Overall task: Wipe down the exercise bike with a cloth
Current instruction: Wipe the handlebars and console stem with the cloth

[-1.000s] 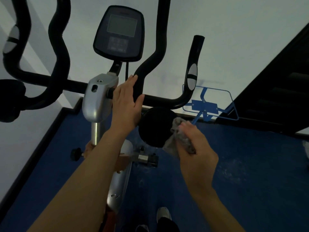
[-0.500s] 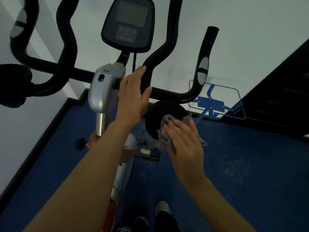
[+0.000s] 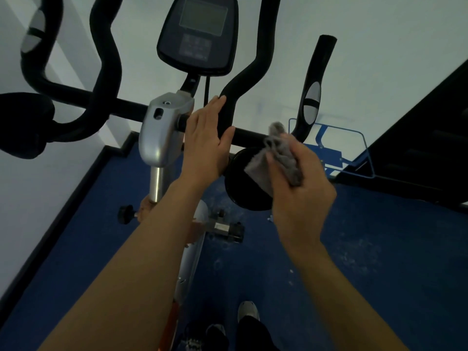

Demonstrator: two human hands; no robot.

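Head view: mid-wipe on the bike, left hand flat, fingers straight, on the handlebar, right hand gripping the cloth just right of it (over the black disc); next, likely press cloth onto the bar.

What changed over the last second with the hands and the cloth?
The right hand flattened the cloth against the round black pad, then bunched it again and lifted it toward the handlebar. The left hand stayed resting open on the handlebar beside the silver housing.
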